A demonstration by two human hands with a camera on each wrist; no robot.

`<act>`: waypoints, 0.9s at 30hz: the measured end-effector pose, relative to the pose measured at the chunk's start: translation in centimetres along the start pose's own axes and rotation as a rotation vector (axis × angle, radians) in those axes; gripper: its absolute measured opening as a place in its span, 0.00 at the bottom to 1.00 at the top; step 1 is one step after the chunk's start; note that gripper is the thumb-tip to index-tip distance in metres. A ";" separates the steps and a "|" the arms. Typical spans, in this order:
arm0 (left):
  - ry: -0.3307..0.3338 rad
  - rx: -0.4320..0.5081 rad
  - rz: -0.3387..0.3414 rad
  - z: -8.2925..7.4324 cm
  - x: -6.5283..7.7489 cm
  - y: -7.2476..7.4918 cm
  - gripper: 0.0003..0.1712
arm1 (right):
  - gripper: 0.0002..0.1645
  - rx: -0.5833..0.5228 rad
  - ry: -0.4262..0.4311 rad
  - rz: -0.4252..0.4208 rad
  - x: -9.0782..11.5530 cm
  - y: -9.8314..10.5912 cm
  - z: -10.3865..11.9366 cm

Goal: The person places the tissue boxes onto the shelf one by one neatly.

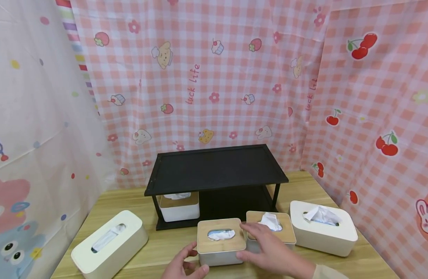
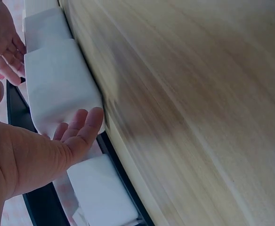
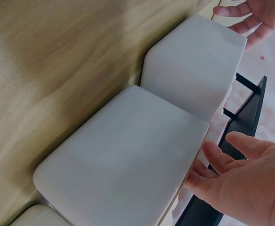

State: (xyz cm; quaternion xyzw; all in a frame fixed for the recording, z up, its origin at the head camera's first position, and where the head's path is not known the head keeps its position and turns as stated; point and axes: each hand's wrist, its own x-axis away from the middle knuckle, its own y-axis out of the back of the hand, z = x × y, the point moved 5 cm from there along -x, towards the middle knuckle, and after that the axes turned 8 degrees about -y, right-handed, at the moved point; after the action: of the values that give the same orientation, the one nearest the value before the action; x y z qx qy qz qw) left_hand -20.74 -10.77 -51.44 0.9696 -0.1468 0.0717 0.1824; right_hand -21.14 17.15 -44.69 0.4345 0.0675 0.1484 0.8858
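A tissue box with a wooden lid and white body sits on the table in front of the black rack, tissue showing in its oval slot. My left hand is at its left side, fingers loosely bent and fingertips right at the wall, as the left wrist view also shows. A similar tissue box stands to the right, a tissue sticking up from its lid. My right hand reaches across this one, partly covering its front, with fingertips by the middle box's right edge. Neither hand has its fingers wrapped around anything.
Behind the boxes stands a low black two-tier rack, with another wood-lidded tissue box on its lower shelf at the left. Longer white tissue boxes lie on the table, one at left, another at right. Patterned curtains hang around the table.
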 end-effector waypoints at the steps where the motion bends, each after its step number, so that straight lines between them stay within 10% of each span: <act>1: 0.004 0.000 0.003 0.0 0.0 0.0 0.63 | 0.50 0.001 0.000 0.009 0.1 0.0 0.0; 27: 0.037 0.053 -0.011 0.4 -0.1 0.1 0.62 | 0.51 0.065 0.041 0.069 0.1 -2.0 0.2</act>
State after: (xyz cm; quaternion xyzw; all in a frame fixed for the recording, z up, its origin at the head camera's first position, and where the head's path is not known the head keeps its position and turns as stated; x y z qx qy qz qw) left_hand -20.81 -10.97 -51.84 0.9733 -0.1362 0.0927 0.1596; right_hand -20.53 15.84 -46.16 0.4618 0.0755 0.1857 0.8641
